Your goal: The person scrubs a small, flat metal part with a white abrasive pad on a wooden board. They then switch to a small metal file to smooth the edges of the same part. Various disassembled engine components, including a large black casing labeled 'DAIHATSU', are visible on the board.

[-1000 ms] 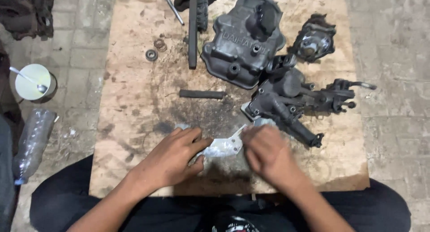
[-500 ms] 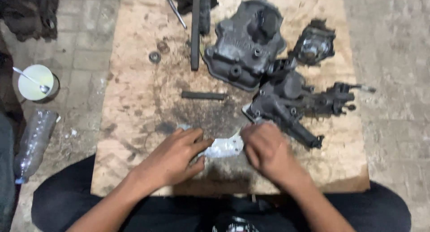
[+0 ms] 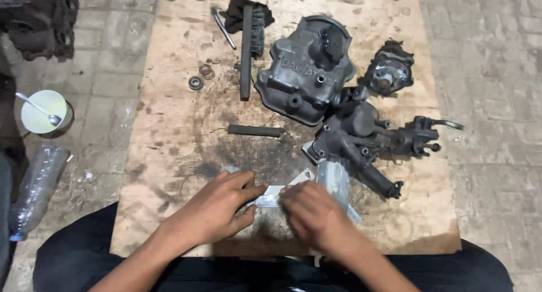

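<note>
Low and centre in the frame, flat on the stained plywood board (image 3: 169, 128): a pale, silvery metal bracket (image 3: 285, 191), thin, angular, with a bolt hole at its upper right tip. Pinned from the left by the left hand (image 3: 217, 210), fingers flat, thumb tucked beneath. Covered on the right by the right hand (image 3: 310, 213), fingers curled down on the plate. Middle of the bracket hidden under both hands; full outline hard to make out. Just right, a grey metal sheet (image 3: 334, 182) partly under the dark greasy housing (image 3: 367, 137). Upper centre: a dark valve cover (image 3: 302, 72) with raised lettering. Left edge: a white cup (image 3: 42, 111) with a spoon, and a clear plastic bottle (image 3: 34, 187), cut off.
</note>
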